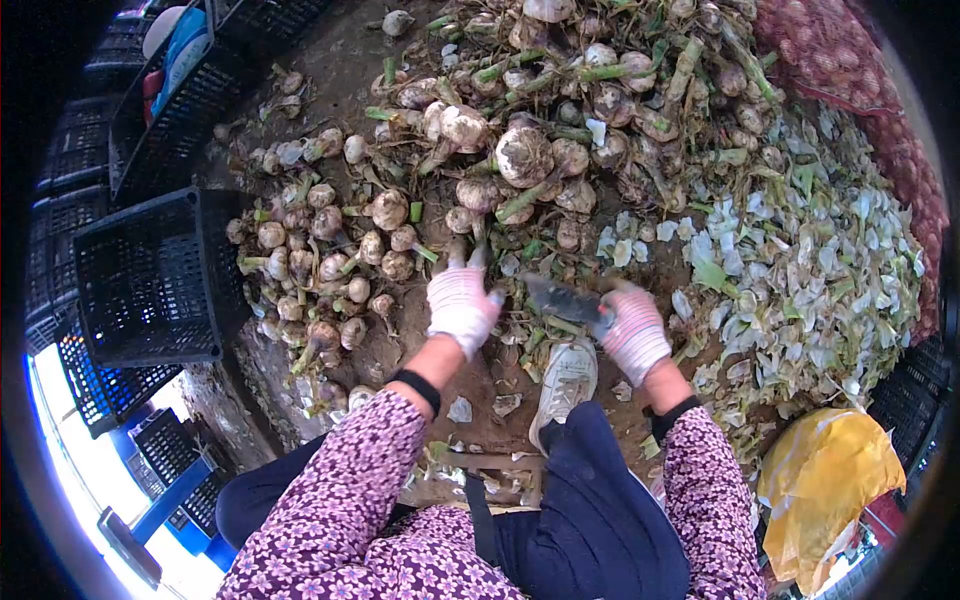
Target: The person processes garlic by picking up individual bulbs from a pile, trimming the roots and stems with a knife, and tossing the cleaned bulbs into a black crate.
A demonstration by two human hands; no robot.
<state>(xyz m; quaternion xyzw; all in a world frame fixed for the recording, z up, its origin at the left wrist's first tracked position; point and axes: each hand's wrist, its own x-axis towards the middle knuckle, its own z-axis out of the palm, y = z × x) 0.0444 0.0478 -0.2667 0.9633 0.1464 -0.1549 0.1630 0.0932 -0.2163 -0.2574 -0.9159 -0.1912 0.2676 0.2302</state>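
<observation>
My left hand (462,303), in a white glove with dirty fingertips, reaches toward the garlic pile just below a soil-covered garlic bulb (478,194). Its fingers stretch forward with the thumb apart, and I see nothing held in them. My right hand (633,335), gloved too, is closed around the handle of a knife (562,299). The broad dark blade points left, toward my left hand. Ahead of both hands lies a heap of garlic (525,155) with stems and roots. Trimmed garlic bulbs (330,265) with short stems lie left of my left hand.
Black plastic crates (150,280) stand along the left. Papery skins and leaf scraps (800,270) cover the ground at right, beside red mesh sacks (835,55) of garlic. A yellow bag (830,480) lies at lower right. My shoe (566,385) rests between my hands.
</observation>
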